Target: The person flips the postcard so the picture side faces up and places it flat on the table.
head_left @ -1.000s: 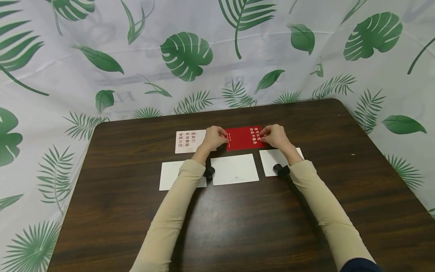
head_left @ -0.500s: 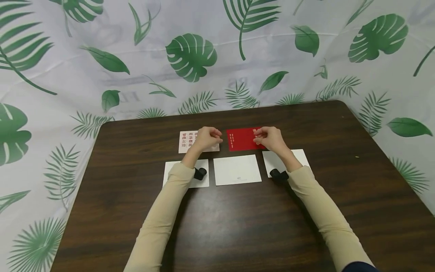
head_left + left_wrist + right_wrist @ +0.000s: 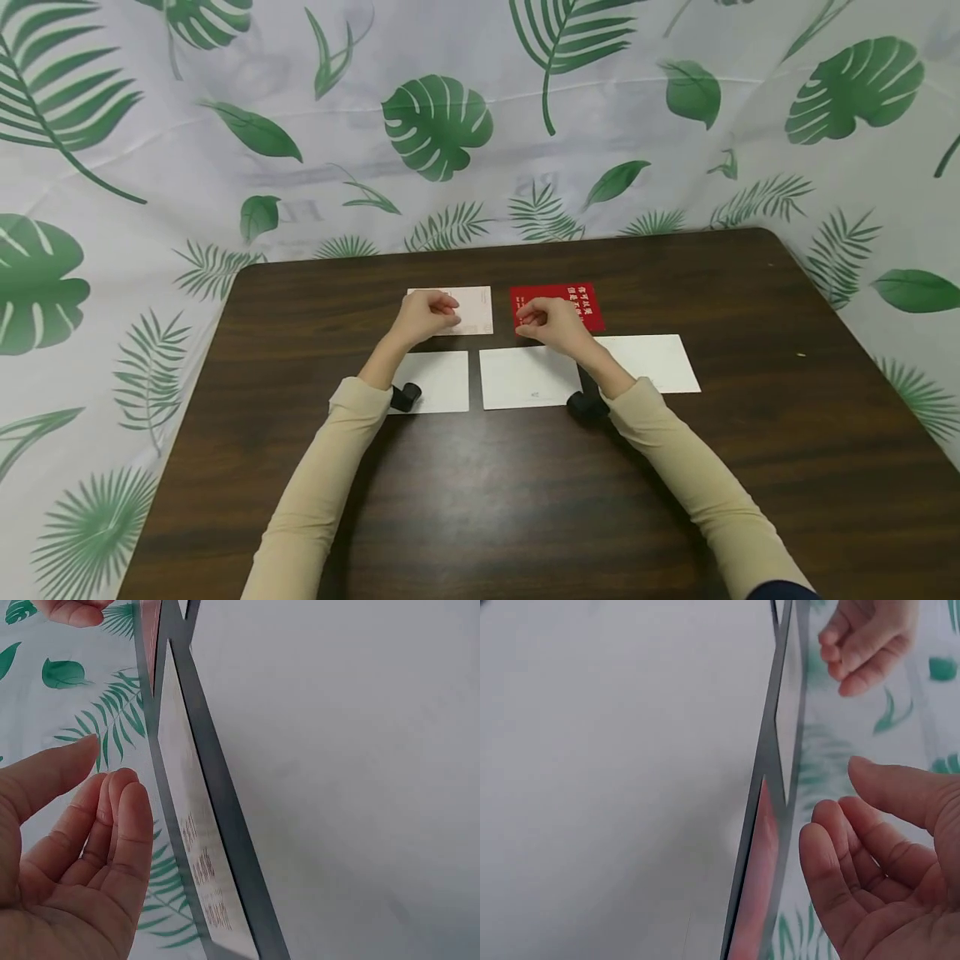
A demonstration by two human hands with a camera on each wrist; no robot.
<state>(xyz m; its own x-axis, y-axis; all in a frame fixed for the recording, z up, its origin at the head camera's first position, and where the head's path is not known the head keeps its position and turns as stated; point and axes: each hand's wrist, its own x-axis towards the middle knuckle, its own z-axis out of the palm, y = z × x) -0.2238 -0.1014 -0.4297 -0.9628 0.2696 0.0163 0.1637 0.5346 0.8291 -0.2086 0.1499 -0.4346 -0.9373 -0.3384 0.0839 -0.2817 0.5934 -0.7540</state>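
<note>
My left hand [image 3: 424, 318] hovers over a pale pink card [image 3: 474, 311] in the back row, hiding its left part. In the left wrist view, a gap shows between the thumb and the loosely bent fingers, apart from the card's printed face [image 3: 196, 840]. My right hand [image 3: 557, 323] is above the front left part of a red card [image 3: 557, 292] with white lettering. Thumb and fingers also stand apart in the right wrist view, with nothing between them and the red card [image 3: 757, 877] to their left.
A front row of white cards lies on the dark wooden table [image 3: 480, 508]: a left card [image 3: 442, 385], a middle card [image 3: 525, 379] and a right card [image 3: 654, 363]. My forearms reach over the outer two. A leaf-print cloth [image 3: 315, 150] hangs behind the table.
Both hands have moved left. The right fingers have come away from the red card's right edge and the left fingers from its left edge. The red card stays lying in the back row.
</note>
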